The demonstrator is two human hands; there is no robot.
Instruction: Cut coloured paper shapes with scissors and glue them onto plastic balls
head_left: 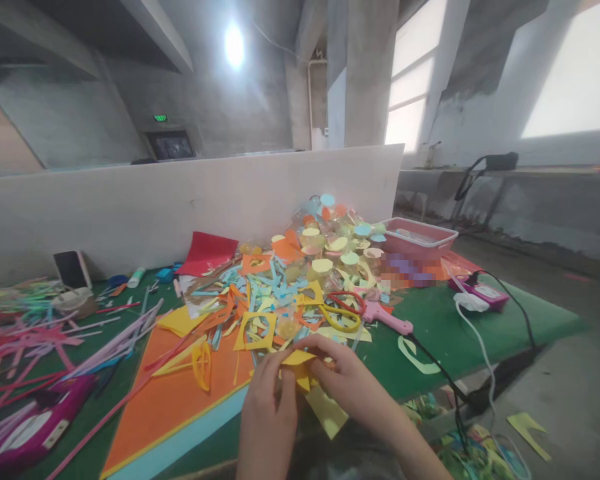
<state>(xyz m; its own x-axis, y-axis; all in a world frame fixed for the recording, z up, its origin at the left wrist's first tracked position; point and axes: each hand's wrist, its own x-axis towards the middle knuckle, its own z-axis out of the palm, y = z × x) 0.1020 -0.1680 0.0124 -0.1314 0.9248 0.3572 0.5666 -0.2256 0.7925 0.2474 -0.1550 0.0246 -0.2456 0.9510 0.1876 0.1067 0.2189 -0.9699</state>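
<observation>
My left hand [269, 400] and my right hand [345, 373] meet near the table's front edge, both closed on a folded yellow sheet piece [299, 359] pinched between the fingertips. Below my right hand hangs a paler yellow piece [329, 415]; whether it joins the held one is hidden. Just beyond the fingers lie a yellow square with a round hole [258, 331] and scissors with red and yellow handles [344, 321]. A pink glue gun [387, 317] rests to the right of the scissors.
Orange sheets [173, 393] lie at the left, near pink and purple strips [115, 340]. Behind the scraps rises a heap of clear pieces with coloured discs [330, 250], beside a pink basket [420, 233]. Cords [445, 373] trail over the right edge. A white partition [180, 200] stands behind.
</observation>
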